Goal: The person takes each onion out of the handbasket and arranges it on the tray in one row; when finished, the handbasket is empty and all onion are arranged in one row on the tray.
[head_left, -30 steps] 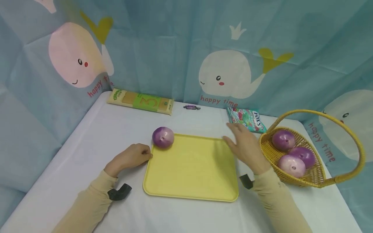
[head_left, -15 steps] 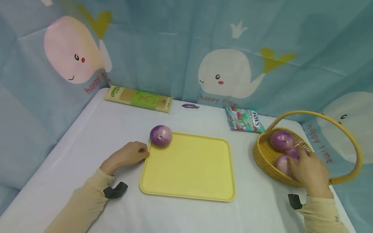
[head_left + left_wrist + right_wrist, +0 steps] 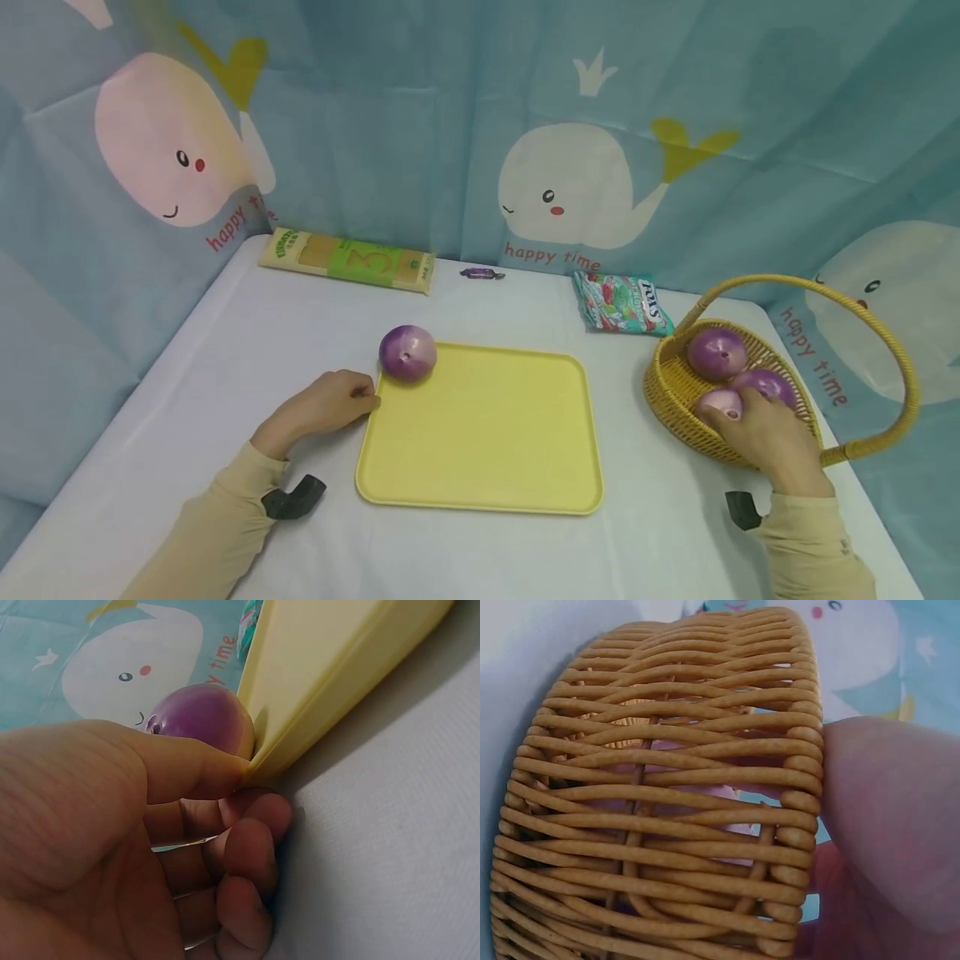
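On my feed the pale onion sits in the near part of the basket, on the right, and I have the right hand over it, thumb and fingers bent round it; the basket wall blocks the wrist view, so I cannot tell how firm that grip is. The far onion and the right onion lie close by in the basket. I judge the work to be early: only the corner onion is at the far left corner of the tray, while three are yet to leave the basket, if all are meant to. My left hand pinches the tray's left edge between thumb and fingers, I think to steady it. Along the table's far side I see, left to right, a noodle packet, a wrapped sweet and a sweet bag.
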{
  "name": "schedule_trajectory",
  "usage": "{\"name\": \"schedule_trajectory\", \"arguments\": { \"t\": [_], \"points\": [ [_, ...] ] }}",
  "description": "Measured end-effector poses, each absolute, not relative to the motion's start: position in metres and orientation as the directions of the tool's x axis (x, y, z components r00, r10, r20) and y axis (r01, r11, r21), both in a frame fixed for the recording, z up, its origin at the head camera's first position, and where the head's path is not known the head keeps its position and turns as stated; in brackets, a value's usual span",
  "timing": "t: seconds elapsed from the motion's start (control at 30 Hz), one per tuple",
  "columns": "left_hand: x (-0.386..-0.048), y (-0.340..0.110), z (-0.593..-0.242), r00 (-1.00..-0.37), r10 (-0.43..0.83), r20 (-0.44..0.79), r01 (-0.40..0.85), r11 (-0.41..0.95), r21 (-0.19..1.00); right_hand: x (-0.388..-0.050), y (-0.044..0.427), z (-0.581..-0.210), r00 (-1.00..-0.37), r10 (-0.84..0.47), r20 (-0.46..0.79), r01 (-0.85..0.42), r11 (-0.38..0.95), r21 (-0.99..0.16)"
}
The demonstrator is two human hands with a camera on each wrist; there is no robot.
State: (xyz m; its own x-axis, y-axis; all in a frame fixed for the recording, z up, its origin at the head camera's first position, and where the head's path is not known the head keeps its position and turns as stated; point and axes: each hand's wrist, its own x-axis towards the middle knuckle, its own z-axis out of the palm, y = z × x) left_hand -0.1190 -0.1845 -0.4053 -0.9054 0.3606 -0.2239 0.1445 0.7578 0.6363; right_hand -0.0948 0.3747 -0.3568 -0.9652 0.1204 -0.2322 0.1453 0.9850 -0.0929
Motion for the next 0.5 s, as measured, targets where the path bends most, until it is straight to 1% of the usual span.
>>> {"name": "schedule_trajectory", "arguments": {
  "t": [0.1,0.17,0.27,0.37,0.43,0.5],
  "points": [
    [-0.119,-0.185,-0.406,-0.906,0.359,-0.222,0.144,0.757,0.637,-0.095,0.374,-0.357,-0.968,0.117,-0.22,0.144,0.983,-0.111],
    [-0.118,-0.185,-0.405,-0.904,0.365,-0.224,0.146,0.755,0.639,-0.093,0.373,-0.357,-0.978,0.123,-0.171,0.148,0.979,-0.141],
    [-0.118,-0.185,-0.405,-0.901,0.366,-0.232,0.142,0.755,0.64,-0.09,0.366,-0.353,-0.985,0.168,-0.039,0.172,0.965,-0.199],
    [-0.118,-0.185,-0.404,-0.902,0.362,-0.234,0.138,0.756,0.64,-0.091,0.352,-0.343,-0.975,0.198,0.105,0.164,0.95,-0.265],
    [-0.118,-0.184,-0.404,-0.904,0.361,-0.23,0.139,0.757,0.639,-0.093,0.338,-0.335,-0.966,0.177,0.19,0.115,0.947,-0.299],
    [-0.118,-0.184,-0.405,-0.904,0.361,-0.229,0.141,0.757,0.638,-0.096,0.319,-0.328,-0.959,0.129,0.251,0.048,0.951,-0.307]
  ]
}}
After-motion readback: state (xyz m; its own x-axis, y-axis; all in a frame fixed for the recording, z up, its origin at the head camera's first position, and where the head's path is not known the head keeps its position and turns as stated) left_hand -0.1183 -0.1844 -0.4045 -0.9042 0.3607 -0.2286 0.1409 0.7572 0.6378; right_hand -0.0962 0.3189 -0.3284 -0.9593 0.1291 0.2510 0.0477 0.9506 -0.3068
